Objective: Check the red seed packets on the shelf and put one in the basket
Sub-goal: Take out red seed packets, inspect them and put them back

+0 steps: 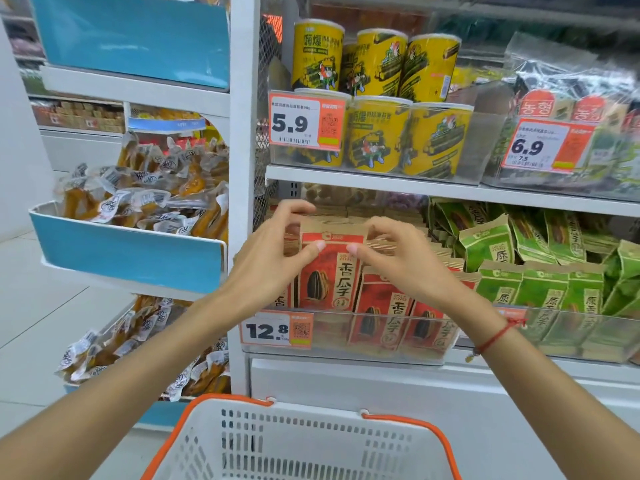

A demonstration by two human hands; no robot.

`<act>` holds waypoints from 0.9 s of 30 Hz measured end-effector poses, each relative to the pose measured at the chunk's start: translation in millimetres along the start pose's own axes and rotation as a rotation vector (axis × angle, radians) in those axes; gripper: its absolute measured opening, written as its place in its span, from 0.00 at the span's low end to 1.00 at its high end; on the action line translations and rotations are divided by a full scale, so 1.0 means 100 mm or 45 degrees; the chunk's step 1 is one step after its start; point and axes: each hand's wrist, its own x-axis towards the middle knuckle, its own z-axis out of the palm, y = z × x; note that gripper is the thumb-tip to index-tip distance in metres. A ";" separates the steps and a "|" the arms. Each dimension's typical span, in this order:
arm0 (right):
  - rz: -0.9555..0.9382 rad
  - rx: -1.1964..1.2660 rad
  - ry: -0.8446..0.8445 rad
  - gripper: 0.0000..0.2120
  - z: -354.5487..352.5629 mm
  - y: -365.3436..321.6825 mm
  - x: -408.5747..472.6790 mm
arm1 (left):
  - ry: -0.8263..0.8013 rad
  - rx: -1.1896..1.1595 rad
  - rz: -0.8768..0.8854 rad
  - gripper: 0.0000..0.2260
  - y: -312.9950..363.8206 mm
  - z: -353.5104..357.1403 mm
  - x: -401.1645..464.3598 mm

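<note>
At centre frame both hands, left (pixel 273 251) and right (pixel 398 258), pinch the top corners of the front red seed packet (pixel 329 271) on the shelf (pixel 450 190). Lift it straight up past the clear rail, then lower it into the basket (pixel 298 441) at the bottom.
</note>
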 end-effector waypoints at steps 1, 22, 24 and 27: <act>0.000 0.115 0.053 0.10 0.00 -0.04 0.01 | -0.018 -0.055 -0.036 0.20 0.00 -0.02 -0.01; 0.538 0.932 -0.171 0.14 0.17 -0.36 -0.56 | 0.079 -0.707 -0.474 0.14 0.27 -0.02 -0.64; 0.596 0.986 -0.269 0.13 0.21 -0.32 -0.60 | 0.117 -0.749 -0.526 0.11 0.22 -0.01 -0.74; 0.620 1.132 -0.379 0.14 0.28 -0.30 -0.66 | 0.171 -0.853 -0.581 0.12 0.18 -0.03 -0.86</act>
